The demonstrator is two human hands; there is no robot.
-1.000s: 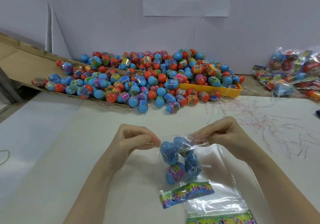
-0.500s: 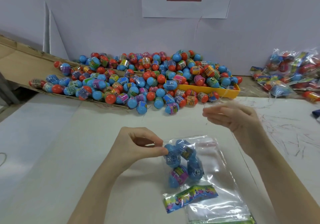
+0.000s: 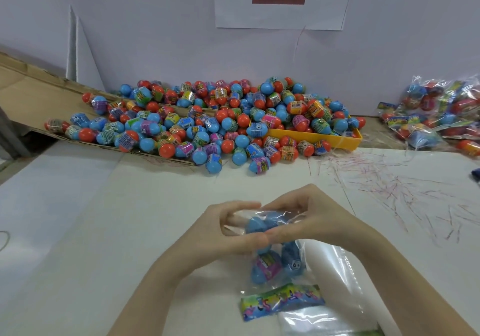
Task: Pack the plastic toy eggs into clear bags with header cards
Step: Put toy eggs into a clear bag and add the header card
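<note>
Hands met over the bag (image 3: pixel 275 260) on the table (image 3: pixel 78 231): left hand (image 3: pixel 228 234) and right hand (image 3: pixel 311 221) both pinched its open top. Thin, slick film, I judged, with light hard eggs (image 3: pixel 265 269) rolling inside; best held at the mouth, away from the header card (image 3: pixel 281 300). Loose eggs (image 3: pixel 207 125) and peeled strips (image 3: pixel 389 187) lay well apart, blocking nothing.

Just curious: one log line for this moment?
step: closing bag | both hands grip bag top | blue eggs inside | card at bottom
</note>
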